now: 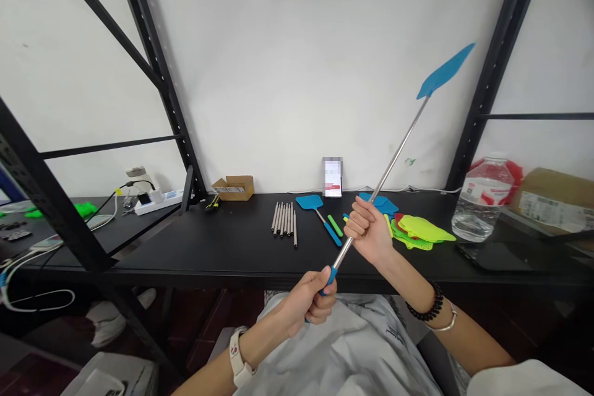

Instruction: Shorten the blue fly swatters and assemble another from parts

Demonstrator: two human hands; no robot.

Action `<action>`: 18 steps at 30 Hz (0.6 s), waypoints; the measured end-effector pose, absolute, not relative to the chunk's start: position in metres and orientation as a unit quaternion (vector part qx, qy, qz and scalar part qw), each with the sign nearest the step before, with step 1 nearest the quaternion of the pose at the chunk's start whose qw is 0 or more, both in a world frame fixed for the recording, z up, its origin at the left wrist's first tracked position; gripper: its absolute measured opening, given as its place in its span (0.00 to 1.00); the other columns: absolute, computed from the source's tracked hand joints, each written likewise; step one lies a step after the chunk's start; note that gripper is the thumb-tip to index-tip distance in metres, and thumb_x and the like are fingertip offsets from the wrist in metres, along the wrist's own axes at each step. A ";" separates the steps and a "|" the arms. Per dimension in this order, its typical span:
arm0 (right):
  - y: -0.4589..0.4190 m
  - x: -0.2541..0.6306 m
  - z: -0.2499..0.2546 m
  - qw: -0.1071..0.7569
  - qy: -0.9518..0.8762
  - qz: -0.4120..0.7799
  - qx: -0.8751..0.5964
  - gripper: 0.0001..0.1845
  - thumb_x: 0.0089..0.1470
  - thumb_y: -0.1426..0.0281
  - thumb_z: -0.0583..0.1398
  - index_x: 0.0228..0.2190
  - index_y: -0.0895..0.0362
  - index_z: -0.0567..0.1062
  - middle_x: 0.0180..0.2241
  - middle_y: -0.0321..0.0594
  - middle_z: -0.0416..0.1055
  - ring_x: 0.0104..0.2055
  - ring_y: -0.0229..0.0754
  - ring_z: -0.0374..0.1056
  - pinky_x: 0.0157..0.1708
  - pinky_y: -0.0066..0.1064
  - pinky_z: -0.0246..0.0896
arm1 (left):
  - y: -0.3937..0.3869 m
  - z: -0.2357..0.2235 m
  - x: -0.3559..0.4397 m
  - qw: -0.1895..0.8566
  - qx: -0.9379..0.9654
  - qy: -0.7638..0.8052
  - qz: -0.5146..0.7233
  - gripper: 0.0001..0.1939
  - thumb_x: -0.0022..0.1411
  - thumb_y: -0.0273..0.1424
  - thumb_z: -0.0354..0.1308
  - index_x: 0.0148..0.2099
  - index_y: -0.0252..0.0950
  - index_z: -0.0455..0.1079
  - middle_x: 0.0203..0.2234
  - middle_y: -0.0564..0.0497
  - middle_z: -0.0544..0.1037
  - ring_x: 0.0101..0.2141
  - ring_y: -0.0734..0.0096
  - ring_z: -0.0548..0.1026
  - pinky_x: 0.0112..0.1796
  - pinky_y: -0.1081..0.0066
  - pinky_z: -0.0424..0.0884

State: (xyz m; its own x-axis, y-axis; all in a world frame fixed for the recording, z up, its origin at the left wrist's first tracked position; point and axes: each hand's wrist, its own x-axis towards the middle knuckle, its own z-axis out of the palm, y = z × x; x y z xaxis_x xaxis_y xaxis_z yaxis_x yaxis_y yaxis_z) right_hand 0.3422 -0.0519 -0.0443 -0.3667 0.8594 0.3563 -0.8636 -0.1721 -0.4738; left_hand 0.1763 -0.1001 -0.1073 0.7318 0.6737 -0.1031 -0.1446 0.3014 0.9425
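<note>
My left hand grips the blue handle end of a telescopic fly swatter low in the view. My right hand is closed around the swatter's steel shaft, higher up. The shaft rises diagonally to the upper right and ends in a flat blue mesh head, which touches nothing. Just beyond my right hand, on the black shelf, lie several plastic swatter heads in yellow, green and blue.
A row of several steel rods and a finished blue swatter lie on the shelf. A water bottle, a cardboard box, a phone and a power strip stand around it. Black rack uprights frame the white wall.
</note>
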 end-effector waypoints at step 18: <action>-0.063 0.329 -0.052 0.544 -0.330 0.771 0.005 0.25 0.55 0.70 0.51 0.13 0.56 0.44 0.10 0.27 0.34 0.13 0.30 0.31 0.11 0.23 0.40 | -0.103 -0.104 0.173 0.833 0.473 0.195 0.212 0.21 0.59 0.48 0.45 0.25 0.36 0.50 0.14 0.62 0.42 0.14 0.84 0.39 0.15 0.78 0.36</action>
